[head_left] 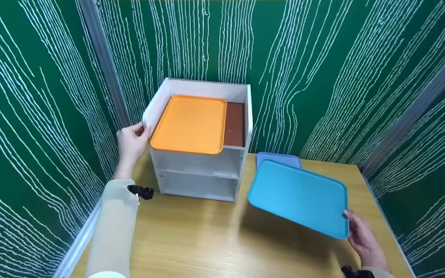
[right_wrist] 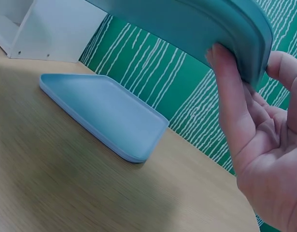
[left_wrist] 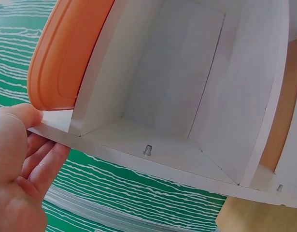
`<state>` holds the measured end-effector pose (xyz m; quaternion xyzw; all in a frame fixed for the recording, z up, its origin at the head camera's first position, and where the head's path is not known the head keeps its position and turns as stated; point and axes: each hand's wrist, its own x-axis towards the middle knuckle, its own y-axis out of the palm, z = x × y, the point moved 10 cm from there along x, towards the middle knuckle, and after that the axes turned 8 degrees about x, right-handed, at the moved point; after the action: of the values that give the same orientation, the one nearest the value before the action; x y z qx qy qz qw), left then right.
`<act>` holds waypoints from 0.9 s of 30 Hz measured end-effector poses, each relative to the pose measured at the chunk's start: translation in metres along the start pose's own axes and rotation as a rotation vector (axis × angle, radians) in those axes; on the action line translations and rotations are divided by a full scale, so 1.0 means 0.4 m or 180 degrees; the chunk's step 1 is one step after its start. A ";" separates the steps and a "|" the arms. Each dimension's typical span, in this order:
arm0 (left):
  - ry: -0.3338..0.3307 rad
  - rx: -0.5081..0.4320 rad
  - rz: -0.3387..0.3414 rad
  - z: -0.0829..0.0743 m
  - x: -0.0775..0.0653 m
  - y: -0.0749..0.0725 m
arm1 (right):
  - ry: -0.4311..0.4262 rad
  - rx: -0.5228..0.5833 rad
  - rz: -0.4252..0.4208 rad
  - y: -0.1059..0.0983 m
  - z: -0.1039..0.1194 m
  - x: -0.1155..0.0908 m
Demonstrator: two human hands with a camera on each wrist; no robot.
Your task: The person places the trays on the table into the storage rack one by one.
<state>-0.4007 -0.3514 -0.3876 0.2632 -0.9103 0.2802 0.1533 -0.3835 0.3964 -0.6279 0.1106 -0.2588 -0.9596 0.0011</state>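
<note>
Green walls (head_left: 334, 46) with wavy white lines enclose a yellowish wood-grain table (head_left: 191, 239). On it stands a white open-fronted cabinet (head_left: 199, 163), its upper side edge pinched by the left hand (head_left: 131, 141); a flat orange rectangular tray (head_left: 191, 123) lies on top. The right hand (head_left: 363, 235) grips a turquoise rectangular tray (head_left: 299, 197) aloft, tilted, near a lavender-blue tray (head_left: 278, 158).

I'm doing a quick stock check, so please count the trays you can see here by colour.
Orange tray: 1
Turquoise tray: 1
Purple-blue tray, partly hidden: 1
Total trays in view: 3
</note>
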 end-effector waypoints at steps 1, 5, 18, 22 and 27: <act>0.0013 0.0004 -0.0006 -0.001 0.001 0.000 | -0.0020 -0.0042 -0.0004 0.004 -0.003 0.000; 0.0091 0.0042 -0.0050 -0.006 0.002 -0.003 | 0.0022 -0.0170 0.0008 0.021 -0.020 -0.005; 0.0033 -0.0003 -0.0019 0.001 0.006 0.003 | 0.0471 -0.0312 0.0146 0.057 -0.057 -0.003; 0.0007 -0.0032 0.0001 0.003 0.006 0.005 | 0.0591 -0.0456 0.0109 0.051 -0.064 -0.010; -0.0050 -0.0061 0.0005 0.006 0.002 0.001 | 0.0668 -0.0490 0.0115 0.046 -0.067 -0.022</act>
<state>-0.4021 -0.3528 -0.3895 0.2632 -0.9144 0.2694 0.1485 -0.3700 0.3674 -0.6395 0.2054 -0.1849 -0.9595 0.0540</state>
